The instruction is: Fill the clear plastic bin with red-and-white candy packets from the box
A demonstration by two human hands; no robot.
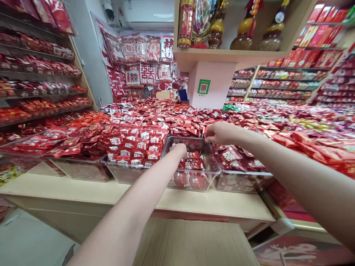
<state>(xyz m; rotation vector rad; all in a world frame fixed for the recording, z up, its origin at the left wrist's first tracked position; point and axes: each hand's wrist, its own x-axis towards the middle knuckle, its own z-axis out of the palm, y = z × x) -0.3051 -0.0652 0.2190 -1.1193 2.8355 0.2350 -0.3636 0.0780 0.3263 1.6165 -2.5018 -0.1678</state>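
My left hand [179, 149] is inside a clear plastic bin [194, 181], close to its left wall. Its fingers look curled, and what they hold, if anything, is hidden. Small red-and-white wrapped packets [192, 162] lie low in this bin, stacked in its front part. At the bin's back right corner is my right hand [219, 133], fingers drawn together and pointing left. Red packets [191, 127] lie right by its fingertips; whether one is pinched there I cannot make out. The bin to the left is heaped with neat rows of red packets [133, 147].
More bins of dark red packets [233, 157] stand to the right. A pale wooden counter [111, 192] carries the row. Behind rises a pink pillar [212, 83] with a green code sign [204, 87], under a display shelf [235, 55]. Stocked shelves [41, 74] line the left wall.
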